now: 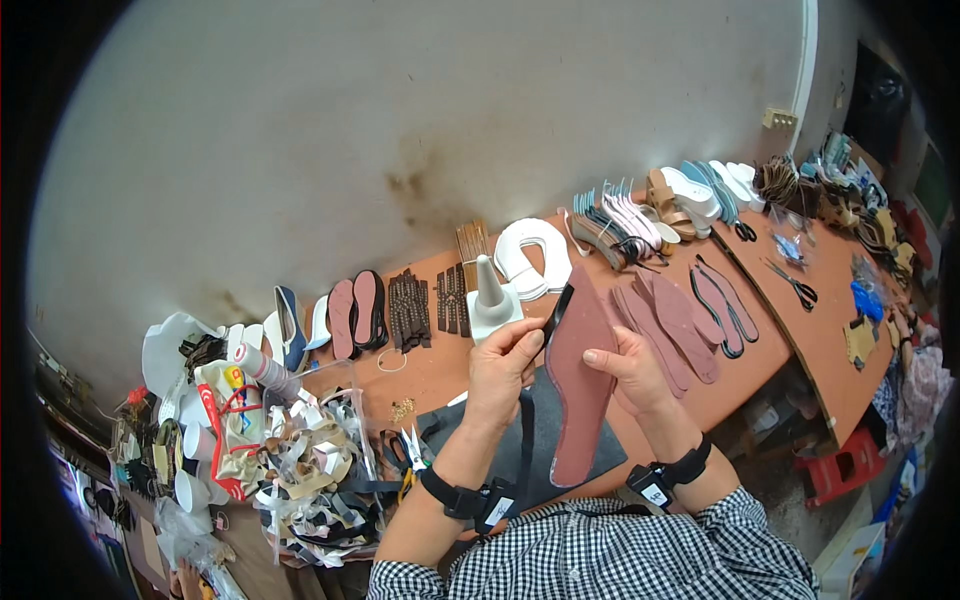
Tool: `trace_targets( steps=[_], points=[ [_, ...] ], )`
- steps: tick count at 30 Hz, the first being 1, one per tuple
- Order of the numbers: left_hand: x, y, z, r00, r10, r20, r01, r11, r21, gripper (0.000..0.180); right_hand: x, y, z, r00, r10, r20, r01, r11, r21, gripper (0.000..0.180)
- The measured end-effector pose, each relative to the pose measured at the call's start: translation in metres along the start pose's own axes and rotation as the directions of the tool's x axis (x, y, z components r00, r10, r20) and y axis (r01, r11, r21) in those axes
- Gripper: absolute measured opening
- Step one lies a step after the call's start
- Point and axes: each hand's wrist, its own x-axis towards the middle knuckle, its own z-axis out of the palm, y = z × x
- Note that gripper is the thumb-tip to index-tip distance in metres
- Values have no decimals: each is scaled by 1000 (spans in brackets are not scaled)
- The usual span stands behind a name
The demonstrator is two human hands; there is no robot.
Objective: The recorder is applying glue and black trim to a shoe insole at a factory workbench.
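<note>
My right hand [635, 370] grips a dusty-red insole [580, 405] by its right side, thumb flat on its face. The insole stands on end above the table. Against its upper left edge, my left hand [505, 365] pinches a narrow black strip [559, 315] between thumb and fingers. The strip's lower length hangs down below this hand. Beneath both hands lies a dark grey mat [606, 452]. Several more dusty-red insoles [650, 340] rest just right of my right hand, and a pair edged in black [738, 318] lies beyond them.
At the left stands a clear bin of scraps [315, 450], with scissors [412, 450] beside it. A grey cone on a white base [490, 300] stands behind my left hand. Soles and straps line the wall. On the right table [800, 340] lie black-handled scissors [797, 287]; a red stool [843, 470] stands below.
</note>
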Motion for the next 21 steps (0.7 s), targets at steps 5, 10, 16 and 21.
trace_targets(
  steps=[5, 10, 16, 21],
  points=[
    [-4, 10, 3, 998, -63, -28, 63, 998, 28, 15, -1, 2, 0, 1000, -12, -4, 12, 1000, 23, 29],
    [1, 20, -6, 983, -185, 8, 183, 980, 82, 16, 0, 7, 0, 1000, -17, 0, 17, 998, 55, 31],
    [6, 40, -9, 956, -293, 23, 287, 949, 131, 17, 2, 8, 2, 1000, -27, 2, 27, 999, 38, 31],
    [1, 32, -3, 988, -156, -16, 155, 961, 229, 18, 4, 8, 5, 1000, -28, 7, 28, 998, 55, 30]
  ],
)
